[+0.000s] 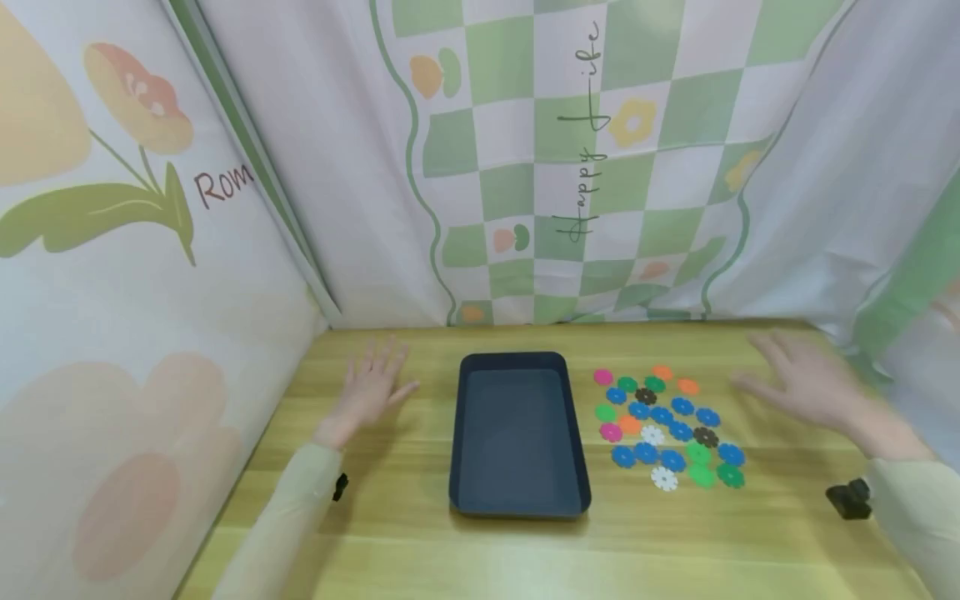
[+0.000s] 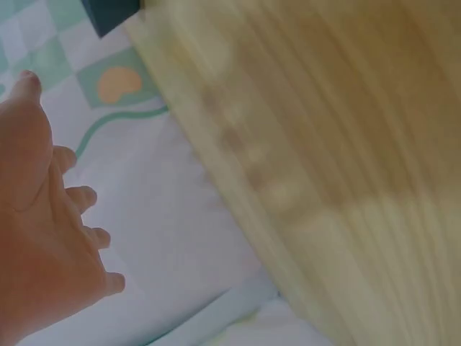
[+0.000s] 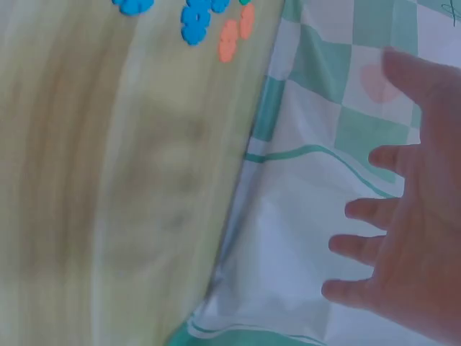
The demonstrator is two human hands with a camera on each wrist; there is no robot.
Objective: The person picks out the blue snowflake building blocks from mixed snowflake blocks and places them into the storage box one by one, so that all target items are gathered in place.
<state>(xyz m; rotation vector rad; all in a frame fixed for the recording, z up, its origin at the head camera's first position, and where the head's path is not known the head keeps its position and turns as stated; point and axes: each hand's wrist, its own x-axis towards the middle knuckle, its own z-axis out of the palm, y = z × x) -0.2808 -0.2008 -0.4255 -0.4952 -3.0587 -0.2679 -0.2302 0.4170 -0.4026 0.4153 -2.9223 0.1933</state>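
Note:
My left hand (image 1: 369, 392) is held over the table left of a dark tray, fingers spread and holding nothing. In the left wrist view the same hand (image 2: 43, 209) shows its palm side with fingers extended. My right hand (image 1: 810, 383) hovers to the right of a group of flat notched discs, fingers apart, touching none of them. The right wrist view shows that hand (image 3: 418, 216) holding nothing. Among the discs are blue ones (image 1: 661, 415), white ones (image 1: 663, 478), orange ones (image 1: 687, 386), pink ones, brown ones (image 1: 706, 437) and green ones (image 1: 731, 475).
The dark rectangular tray (image 1: 517, 442) with raised rims lies mid-table, left of the discs. A wooden table (image 1: 405, 542) bears everything. Patterned curtains (image 1: 570, 167) hang behind it and at both sides. Small black devices (image 1: 851, 499) sit at the wrists.

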